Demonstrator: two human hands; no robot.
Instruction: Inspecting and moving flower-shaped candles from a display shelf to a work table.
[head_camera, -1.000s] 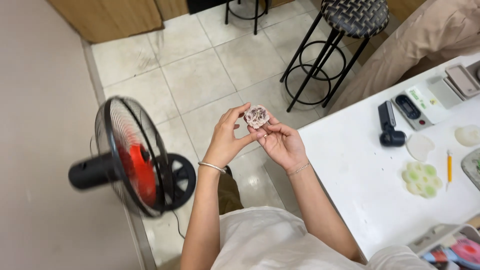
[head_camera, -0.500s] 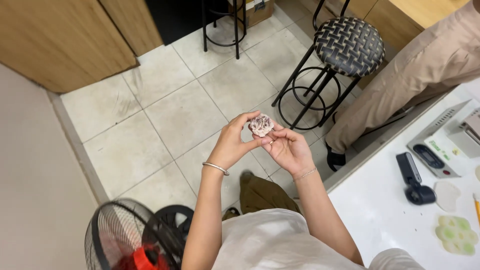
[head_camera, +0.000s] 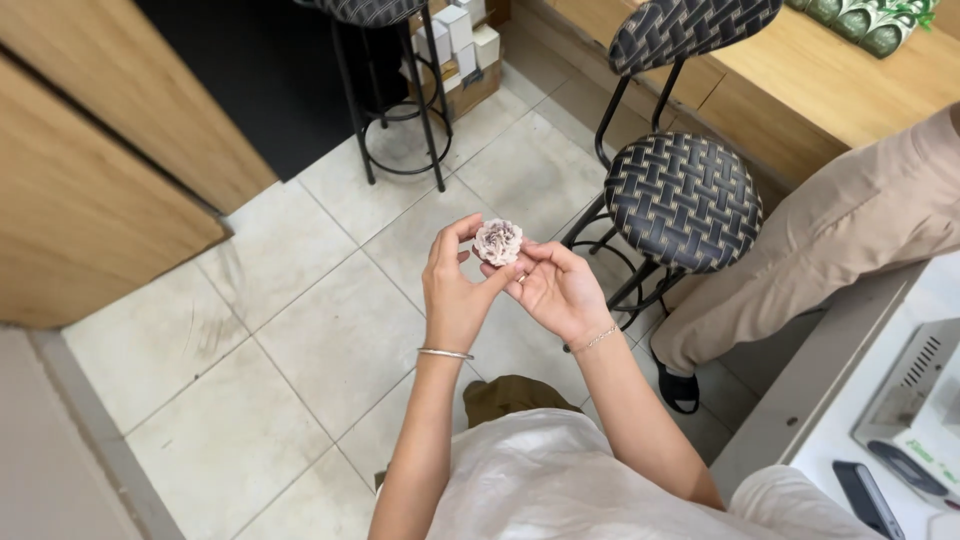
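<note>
Flower-shaped piece (head_camera: 497, 241), pale and ruffled with darker flecks, is sitting up between both hands over the tiled floor (head_camera: 250, 340), just left of the woven black stool (head_camera: 683, 200). That stool is serving as the landmark. Left of it and well apart, wooden cabinet doors (head_camera: 90, 170) are filling the upper corner. Right of the stool, another person's leg in beige trousers (head_camera: 820, 250) is stretching down to a dark shoe. Below and right of the stool, a white counter (head_camera: 850, 440) is carrying a pale boxy device (head_camera: 915, 400) and a dark flat gadget (head_camera: 868, 497). Behind the stool, a second black stool (head_camera: 390, 90) is standing by small boxes. The left hand (head_camera: 455, 290), wearing a thin bangle, is pinching the piece's left side with thumb and fingers curled. The right hand (head_camera: 555, 290), wearing a fine bracelet, is cupping it from the right; its fingertips are probably touching the rim, though the contact is hard to make out.
</note>
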